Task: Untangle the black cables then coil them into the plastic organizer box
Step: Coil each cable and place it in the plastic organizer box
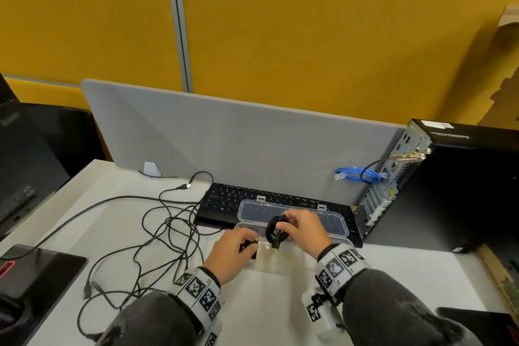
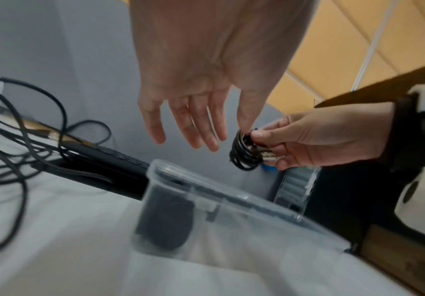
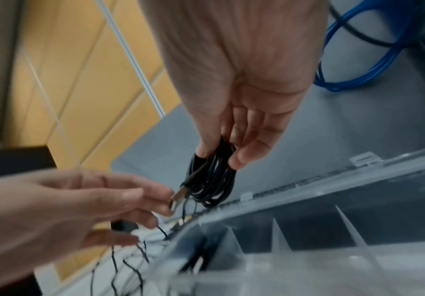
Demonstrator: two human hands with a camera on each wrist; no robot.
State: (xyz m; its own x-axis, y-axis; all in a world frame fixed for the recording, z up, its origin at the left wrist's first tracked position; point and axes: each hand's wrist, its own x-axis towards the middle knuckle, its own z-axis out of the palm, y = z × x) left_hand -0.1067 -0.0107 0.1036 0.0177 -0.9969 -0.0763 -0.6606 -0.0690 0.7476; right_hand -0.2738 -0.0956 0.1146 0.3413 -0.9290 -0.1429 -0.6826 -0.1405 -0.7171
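My right hand [image 1: 283, 226] pinches a small coiled black cable [image 1: 276, 229] between thumb and fingers above the clear plastic organizer box [image 1: 334, 223], whose lid lies open against the keyboard. The coil's USB plug [image 1: 274, 248] hangs down. In the right wrist view the coil [image 3: 211, 172] hangs from my right hand [image 3: 218, 158] over the box's dividers [image 3: 279, 234]. My left hand [image 2: 193, 138] is open with straight fingers, just left of the coil [image 2: 244, 154] and close to the plug [image 3: 178, 197]. Another dark coil [image 2: 165, 218] lies in the box's left end compartment.
A tangle of loose black cables [image 1: 157, 233] spreads over the white table to the left. A black keyboard [image 1: 224, 199] lies behind the box, a computer tower [image 1: 449, 191] with a blue cable [image 1: 356, 174] stands at the right, and a flat black device [image 1: 42, 267] lies at the left.
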